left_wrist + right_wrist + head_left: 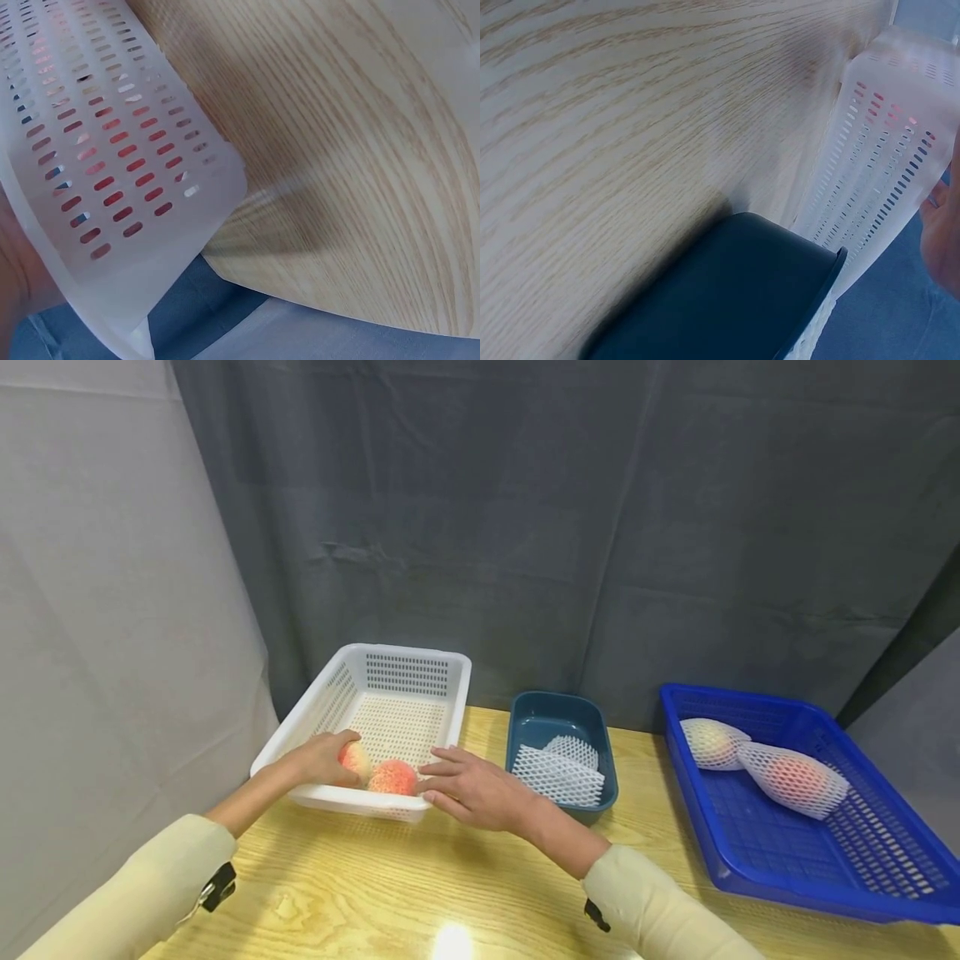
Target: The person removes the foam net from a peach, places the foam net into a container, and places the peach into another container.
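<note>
In the head view my left hand (324,760) reaches over the near left side of a white plastic basket (463,693) and holds a yellow-and-red peach (356,760), fingers on its far side and thumb on its near side. Beside it a redder peach (393,777) sits in the basket's near end. My right hand (480,789) is over the basket's near right corner, its fingers spread and fingertips close to the redder peach. Both wrist views show mostly the basket's slotted outer wall (124,172), with red showing through the slots.
A dark teal tray (519,714) right of the basket holds white foam net sleeves (558,772). Farther right, a blue basket (712,852) contains two peaches in foam nets (795,779). All stand on a wood-grain table (360,877) before a grey curtain (450,527).
</note>
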Tool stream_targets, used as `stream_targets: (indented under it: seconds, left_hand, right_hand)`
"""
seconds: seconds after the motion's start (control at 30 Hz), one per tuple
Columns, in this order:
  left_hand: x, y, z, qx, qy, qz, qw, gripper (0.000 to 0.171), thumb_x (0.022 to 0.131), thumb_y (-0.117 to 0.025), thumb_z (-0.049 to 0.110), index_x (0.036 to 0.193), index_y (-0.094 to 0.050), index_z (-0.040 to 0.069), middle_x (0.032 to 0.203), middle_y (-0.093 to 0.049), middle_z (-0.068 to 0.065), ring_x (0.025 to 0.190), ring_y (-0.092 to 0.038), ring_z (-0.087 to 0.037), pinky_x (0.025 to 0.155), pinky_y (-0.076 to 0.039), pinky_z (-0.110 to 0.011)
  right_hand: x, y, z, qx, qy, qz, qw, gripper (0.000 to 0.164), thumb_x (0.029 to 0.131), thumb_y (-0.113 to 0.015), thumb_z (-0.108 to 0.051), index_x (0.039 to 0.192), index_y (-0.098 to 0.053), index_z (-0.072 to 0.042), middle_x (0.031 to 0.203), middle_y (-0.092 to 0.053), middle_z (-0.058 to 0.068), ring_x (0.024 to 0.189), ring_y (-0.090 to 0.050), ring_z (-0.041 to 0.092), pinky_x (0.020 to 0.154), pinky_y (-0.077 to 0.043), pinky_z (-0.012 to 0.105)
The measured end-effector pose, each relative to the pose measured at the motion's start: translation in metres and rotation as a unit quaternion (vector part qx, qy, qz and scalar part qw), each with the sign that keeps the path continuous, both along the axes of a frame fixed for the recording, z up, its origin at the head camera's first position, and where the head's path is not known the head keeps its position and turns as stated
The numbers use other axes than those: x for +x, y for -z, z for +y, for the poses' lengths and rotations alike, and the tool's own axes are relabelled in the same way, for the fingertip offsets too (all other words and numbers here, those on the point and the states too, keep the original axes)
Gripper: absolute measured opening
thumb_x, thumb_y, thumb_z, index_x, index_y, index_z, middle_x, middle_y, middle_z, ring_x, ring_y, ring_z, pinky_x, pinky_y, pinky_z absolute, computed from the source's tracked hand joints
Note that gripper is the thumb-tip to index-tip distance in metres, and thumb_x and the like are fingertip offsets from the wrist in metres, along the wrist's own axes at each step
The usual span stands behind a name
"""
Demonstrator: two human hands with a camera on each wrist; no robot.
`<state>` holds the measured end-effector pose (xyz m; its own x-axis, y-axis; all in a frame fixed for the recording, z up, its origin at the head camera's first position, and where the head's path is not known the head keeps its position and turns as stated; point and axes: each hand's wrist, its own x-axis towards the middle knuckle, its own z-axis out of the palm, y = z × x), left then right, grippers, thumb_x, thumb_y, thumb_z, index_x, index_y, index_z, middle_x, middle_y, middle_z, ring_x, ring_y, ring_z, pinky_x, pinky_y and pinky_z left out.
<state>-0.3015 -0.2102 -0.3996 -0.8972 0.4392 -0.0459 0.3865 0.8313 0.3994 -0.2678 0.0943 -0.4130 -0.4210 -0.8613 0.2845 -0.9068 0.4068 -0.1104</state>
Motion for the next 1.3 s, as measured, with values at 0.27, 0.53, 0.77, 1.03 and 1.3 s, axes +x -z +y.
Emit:
stream_targets:
  seconds: [0.27,0.53,0.77,1.03,1.3]
  left_hand:
    - [-0.0008,0.0003,0.0002,-0.018,-0.034,-0.033,0.9987,0.082,0.075,-0.08,0.029,0.14,-0.045,-0.007,0.128,-0.054,-0.034,0.122,-0.046,-0.053,0.094,-0.044,-0.06]
    - [-0.0027,0.0,0.0001,-0.023,-0.04,-0.036,0.9983,0.085,0.074,-0.08,0.028,0.142,-0.043,-0.007,0.123,-0.056,-0.033,0.118,-0.05,-0.051,0.091,-0.047,-0.057]
    - [0.0001,-0.0042,0.0003,-0.036,-0.05,-0.052,0.9967,0.085,0.076,-0.08,0.029,0.143,-0.041,-0.006,0.13,-0.051,-0.038,0.124,-0.045,-0.054,0.093,-0.045,-0.061]
    - [-0.0002,-0.0036,0.0001,-0.052,-0.057,-0.05,0.9958,0.083,0.076,-0.081,0.027,0.142,-0.042,-0.006,0.132,-0.05,-0.038,0.123,-0.046,-0.056,0.095,-0.044,-0.063]
    - [0.0027,-0.008,0.0015,-0.062,-0.064,-0.053,0.9946,0.081,0.076,-0.081,0.028,0.142,-0.044,-0.003,0.131,-0.052,-0.036,0.118,-0.051,-0.053,0.087,-0.048,-0.062]
  right_hand:
    - [-0.0001,0.0013,-0.0005,0.007,0.005,0.001,1.0,0.038,0.109,-0.041,-0.031,0.13,-0.068,-0.015,0.138,-0.059,0.006,0.143,-0.035,0.026,0.118,-0.021,0.042]
    - [0.0008,-0.0003,-0.0001,0.009,0.008,0.002,1.0,0.038,0.109,-0.041,-0.032,0.131,-0.068,-0.015,0.139,-0.059,0.006,0.143,-0.036,0.026,0.118,-0.022,0.041]
    - [0.0006,0.0006,-0.0004,0.005,0.007,-0.005,1.0,0.038,0.109,-0.042,-0.031,0.13,-0.068,-0.014,0.138,-0.06,0.007,0.142,-0.036,0.026,0.118,-0.023,0.043]
    - [0.0005,0.0004,-0.0007,0.001,0.006,-0.003,1.0,0.038,0.108,-0.042,-0.032,0.13,-0.068,-0.014,0.137,-0.06,0.007,0.142,-0.037,0.027,0.117,-0.024,0.043]
    - [0.0012,-0.0015,-0.0004,0.004,0.0,-0.001,1.0,0.038,0.109,-0.042,-0.031,0.13,-0.068,-0.014,0.137,-0.06,0.008,0.142,-0.037,0.028,0.118,-0.022,0.043]
